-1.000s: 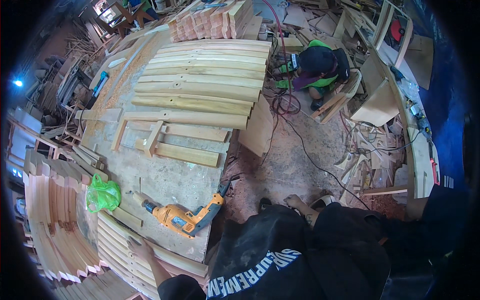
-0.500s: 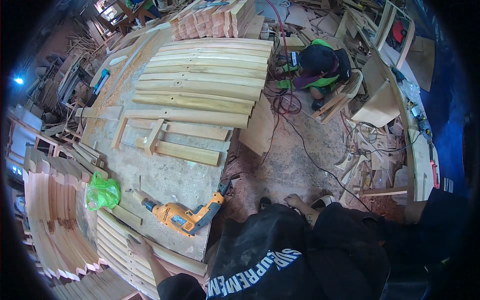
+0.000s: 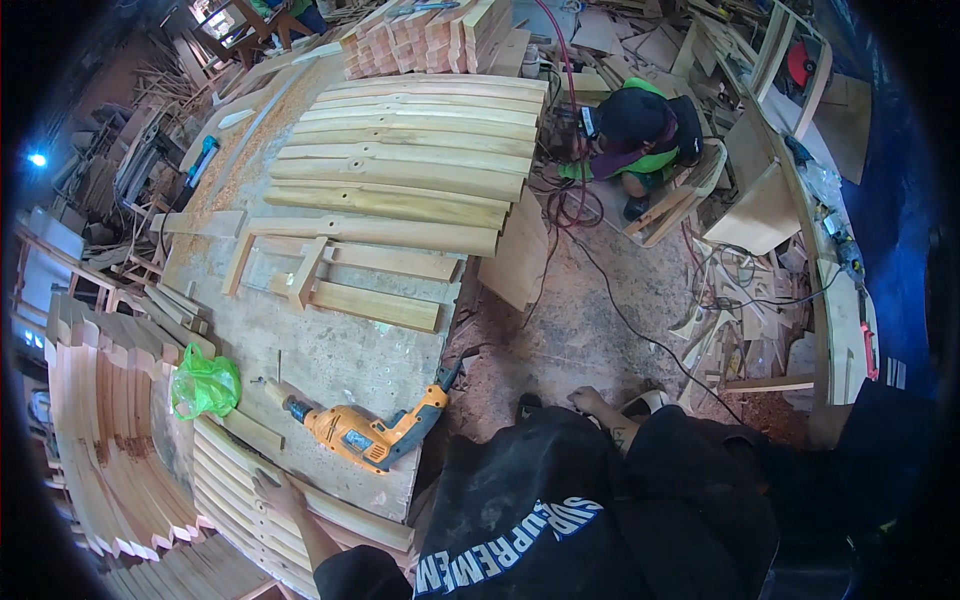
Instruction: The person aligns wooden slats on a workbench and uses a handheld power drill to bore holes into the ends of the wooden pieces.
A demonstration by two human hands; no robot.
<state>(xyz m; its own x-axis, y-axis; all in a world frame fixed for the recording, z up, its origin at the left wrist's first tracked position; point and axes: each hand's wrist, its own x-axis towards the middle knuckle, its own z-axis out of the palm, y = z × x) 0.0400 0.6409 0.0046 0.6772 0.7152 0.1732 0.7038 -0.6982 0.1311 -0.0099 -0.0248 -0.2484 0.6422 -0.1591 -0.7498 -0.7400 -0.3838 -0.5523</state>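
My left hand point(image 3: 277, 492) lies with its fingers outstretched on a row of pale, slightly curved wooden slats point(image 3: 240, 510) at the table's near left. Beside it, an orange power drill point(image 3: 360, 432) lies on its side on the tabletop, its chuck pointing left. My right hand point(image 3: 590, 401) is low by my dark clothing, above the floor and well away from the table; its fingers are too small and bunched to make out. A green plastic bag point(image 3: 206, 382) sits at the far end of the slats near my left hand.
More wooden slats point(image 3: 400, 180) line the table's far half, with stacked blocks point(image 3: 430, 45) behind. A wooden frame piece point(image 3: 310, 275) lies nearer. Another person point(image 3: 635, 125) crouches to the right among a red hose point(image 3: 580, 205) and a black cable point(image 3: 640, 335). Curved wood point(image 3: 105, 420) is stacked left.
The crouching person's arms have shifted slightly. My hands, the drill and the slats stay in place.
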